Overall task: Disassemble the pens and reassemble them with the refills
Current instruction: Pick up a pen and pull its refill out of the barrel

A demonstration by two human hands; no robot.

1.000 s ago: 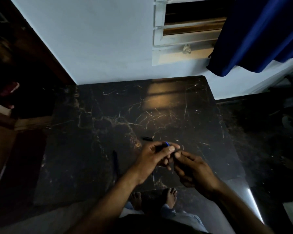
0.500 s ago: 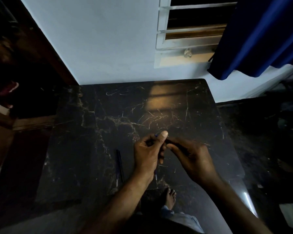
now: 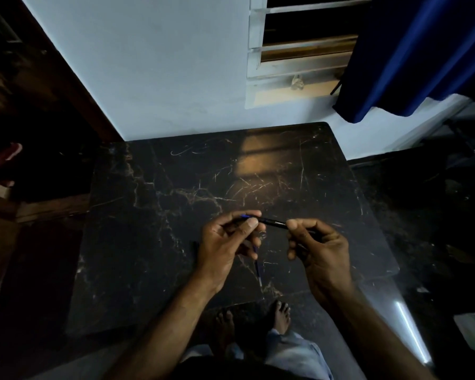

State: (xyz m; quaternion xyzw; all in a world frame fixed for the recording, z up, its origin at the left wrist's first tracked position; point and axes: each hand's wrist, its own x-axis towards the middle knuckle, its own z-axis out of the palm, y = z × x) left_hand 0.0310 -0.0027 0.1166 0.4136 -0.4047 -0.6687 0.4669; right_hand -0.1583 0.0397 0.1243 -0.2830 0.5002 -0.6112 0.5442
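A dark pen [image 3: 273, 222] with a blue end is held level above the black marble table [image 3: 154, 215]. My left hand [image 3: 228, 242] pinches its blue left end between thumb and fingers. My right hand [image 3: 317, 248] grips the pen's right part, its far end hidden inside the fingers. A thin refill [image 3: 258, 270] lies on the table below my left hand. Another dark pen [image 3: 195, 246] lies just left of my left wrist, mostly hidden.
The table stands against a pale wall [image 3: 162, 64] under a window [image 3: 299, 45] with a blue curtain [image 3: 412, 56]. My bare feet [image 3: 281, 315] show below the near table edge. Dark furniture stands at the left.
My hands have drawn apart, so the pen's dark barrel now shows between them. The small dark piece seen on the table a second ago is out of sight.
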